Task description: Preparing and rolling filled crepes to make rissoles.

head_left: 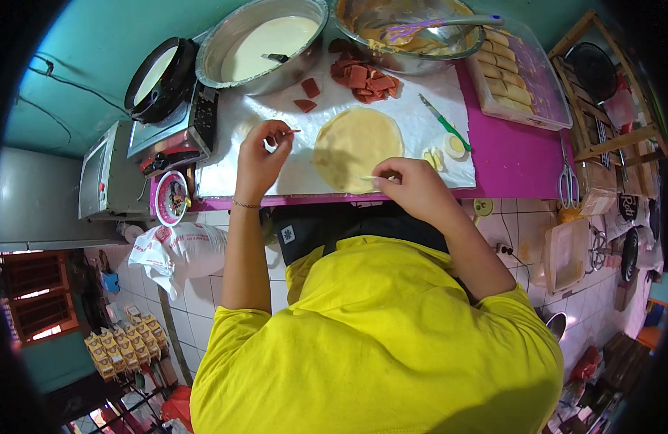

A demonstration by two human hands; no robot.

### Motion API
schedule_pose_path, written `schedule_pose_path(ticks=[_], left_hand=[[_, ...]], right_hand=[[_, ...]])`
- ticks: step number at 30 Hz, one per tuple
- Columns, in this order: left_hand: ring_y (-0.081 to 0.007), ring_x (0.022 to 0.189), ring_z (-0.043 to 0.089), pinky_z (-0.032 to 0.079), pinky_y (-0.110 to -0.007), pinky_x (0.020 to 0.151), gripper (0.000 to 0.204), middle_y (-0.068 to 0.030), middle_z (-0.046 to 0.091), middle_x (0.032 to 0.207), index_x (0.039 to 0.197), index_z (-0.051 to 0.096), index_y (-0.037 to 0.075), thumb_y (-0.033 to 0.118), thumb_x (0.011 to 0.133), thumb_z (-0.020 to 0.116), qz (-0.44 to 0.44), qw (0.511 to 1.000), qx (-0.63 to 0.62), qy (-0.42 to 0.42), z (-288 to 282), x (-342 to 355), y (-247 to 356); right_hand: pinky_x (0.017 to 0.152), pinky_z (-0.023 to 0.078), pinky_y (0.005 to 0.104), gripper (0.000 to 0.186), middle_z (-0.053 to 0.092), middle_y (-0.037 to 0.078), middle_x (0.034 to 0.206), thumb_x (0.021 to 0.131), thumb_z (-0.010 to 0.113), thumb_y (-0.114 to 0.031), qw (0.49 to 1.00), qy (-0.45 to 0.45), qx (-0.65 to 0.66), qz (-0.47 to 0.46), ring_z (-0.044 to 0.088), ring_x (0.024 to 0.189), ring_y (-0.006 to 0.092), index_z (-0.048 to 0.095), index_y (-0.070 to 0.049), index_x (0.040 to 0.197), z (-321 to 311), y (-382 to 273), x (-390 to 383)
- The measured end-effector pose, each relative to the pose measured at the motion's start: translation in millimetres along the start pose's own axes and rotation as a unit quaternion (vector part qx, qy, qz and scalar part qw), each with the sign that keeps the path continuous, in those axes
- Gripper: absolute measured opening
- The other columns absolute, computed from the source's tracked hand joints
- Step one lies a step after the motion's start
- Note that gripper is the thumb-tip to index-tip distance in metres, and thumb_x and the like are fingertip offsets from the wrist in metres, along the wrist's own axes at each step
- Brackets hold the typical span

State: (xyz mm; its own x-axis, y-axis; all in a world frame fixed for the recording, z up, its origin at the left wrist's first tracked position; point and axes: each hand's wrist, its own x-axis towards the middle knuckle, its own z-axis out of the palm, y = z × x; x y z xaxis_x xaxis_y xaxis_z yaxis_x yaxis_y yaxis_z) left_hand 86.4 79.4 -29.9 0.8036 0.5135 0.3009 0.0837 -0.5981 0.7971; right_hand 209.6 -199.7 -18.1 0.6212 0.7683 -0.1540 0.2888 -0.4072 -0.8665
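Our left grip [261, 155] is pinched on a thin red slice [293, 132], whose free end points toward the round wrapper [358, 137] just to its right. Our right grip [415, 186] closes its fingertips on a pale sliver [369, 178] at the near right edge of the wrapper; we cannot tell whether that sliver is lifted clear or resting on the surface. The wrapper lies flat on the white sheet [236, 170] between our two grips, mostly beyond the right one.

As we judge it, the thin wrapper is the weak point: a fingertip dragged across it from the right grip could wrinkle or tear it. The sliver looks soft, so too hard a squeeze might break it, while the red slice, held only near one end, could slip out of the left grip. Beyond and to the right of our right grip, the knife [447, 123] lies with its blade bare beside the egg half [455, 147] and the pale pieces [433, 159]; reaching there without looking could bring a cut. Past the left grip, the big metal pot [256, 88] of pale liquid stands close to the loose red slices [310, 87], and a careless nudge could slop liquid over the bench [504, 170]
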Motion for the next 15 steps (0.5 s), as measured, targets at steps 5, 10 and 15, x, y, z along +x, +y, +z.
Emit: schedule_pose_path(ticks=[5,10,15], left_hand=[[-0.0169,0.088,0.06,0.046,-0.029,0.081,0.011,-0.0055,0.067,0.094,0.097,0.065,0.003,0.0,0.087,0.07,0.079,0.995,0.059,-0.012,9.4,-26.2,8.4],[-0.0266,0.094,0.065,0.05,-0.038,0.084,0.016,-0.0085,0.068,0.092,0.097,0.064,0.002,0.002,0.083,0.071,0.117,0.991,0.06,0.008,26.3,-36.7,6.2],[-0.03,0.094,0.062,0.045,-0.042,0.087,0.022,-0.0064,0.067,0.094,0.094,0.065,0.009,0.003,0.076,0.075,0.155,0.978,0.129,0.052,42.7,-43.3,-5.6]], right_hand=[[0.074,0.054,0.0315,0.027,0.074,0.012,0.086,0.093,0.072,-0.021,0.999,-0.029,-0.016,-0.013,0.069,0.077,0.0176,0.073,0.002,0.106,22.1,11.1,24.8],[0.079,0.056,0.0387,0.028,0.075,0.016,0.091,0.093,0.069,-0.027,0.99,0.092,-0.093,-0.046,0.073,0.085,0.0319,0.074,-0.003,0.105,9.8,9.4,27.9],[0.072,0.054,0.0382,0.028,0.073,0.012,0.085,0.089,0.074,-0.026,0.968,0.24,-0.063,-0.027,0.067,0.072,0.027,0.074,-0.007,0.109,-51.5,0.2,43.2]])
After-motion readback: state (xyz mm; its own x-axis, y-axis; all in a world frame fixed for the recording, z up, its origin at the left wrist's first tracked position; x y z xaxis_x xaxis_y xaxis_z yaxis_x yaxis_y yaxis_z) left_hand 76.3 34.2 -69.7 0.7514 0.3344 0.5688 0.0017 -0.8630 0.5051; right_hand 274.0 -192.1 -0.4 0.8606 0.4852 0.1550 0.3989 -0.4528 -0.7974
